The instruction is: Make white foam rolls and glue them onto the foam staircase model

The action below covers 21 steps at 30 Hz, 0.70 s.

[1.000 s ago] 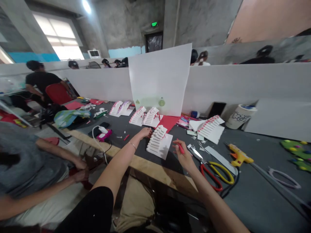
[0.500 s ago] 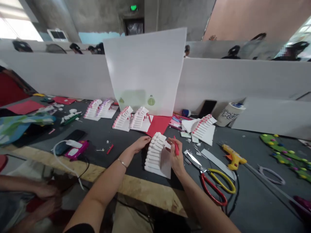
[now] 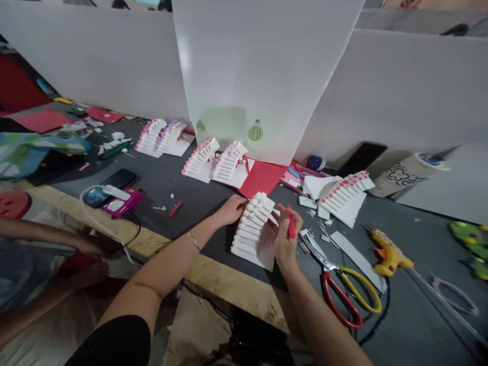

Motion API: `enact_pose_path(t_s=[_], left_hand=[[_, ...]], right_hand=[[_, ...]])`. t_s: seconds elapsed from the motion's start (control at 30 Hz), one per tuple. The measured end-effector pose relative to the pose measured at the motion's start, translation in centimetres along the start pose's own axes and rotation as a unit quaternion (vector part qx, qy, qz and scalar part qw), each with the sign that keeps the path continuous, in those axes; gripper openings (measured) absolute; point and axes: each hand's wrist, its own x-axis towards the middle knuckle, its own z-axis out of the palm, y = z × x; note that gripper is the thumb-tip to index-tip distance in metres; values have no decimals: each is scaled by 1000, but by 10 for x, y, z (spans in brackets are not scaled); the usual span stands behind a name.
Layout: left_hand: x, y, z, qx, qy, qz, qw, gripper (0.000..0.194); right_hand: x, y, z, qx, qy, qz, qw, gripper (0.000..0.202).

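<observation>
In front of me on the dark tabletop stands a white stepped paper model (image 3: 253,231), a curved row of slats with rounded white ends. My left hand (image 3: 231,209) is at its upper left edge, fingers curled against it, the tips partly hidden. A red marker pen (image 3: 291,222) is held in my right hand (image 3: 286,239), whose fingertips reach to the model's right side. Behind it, similar models with pink dots (image 3: 200,158) and pale tips (image 3: 229,161) stand beside a red card (image 3: 263,178). Another model with red dots (image 3: 345,190) sits to the right.
Open scissors (image 3: 335,269), a white strip (image 3: 358,261) and a yellow glue gun (image 3: 391,254) lie at right. A paper cup (image 3: 400,175) stands behind. At left are a phone (image 3: 110,187) and a magenta device (image 3: 122,202) with a cable. A co-worker's hands (image 3: 86,259) show lower left.
The view has tilted down and shifted. My right hand with the red marker stays beside the model; my left hand stays at its left edge.
</observation>
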Motion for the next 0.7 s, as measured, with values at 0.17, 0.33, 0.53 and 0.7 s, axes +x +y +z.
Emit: enact_pose_path(t_s=[0.17, 0.33, 0.53, 0.7], left_hand=[[-2, -2, 3, -97, 50, -40, 993, 29], [-1, 1, 7, -293, 42, -125, 947, 36], [-4, 6, 11, -393, -46, -178, 901, 16], [-9, 14, 11, -466, -39, -191, 863, 15]], right_hand=[[1, -3, -1, 9, 27, 0, 1000, 28], [-3, -7, 1, -13, 46, 16, 999, 28], [-8, -10, 3, -10, 41, 23, 999, 32], [-5, -15, 0, 13, 34, -44, 998, 28]])
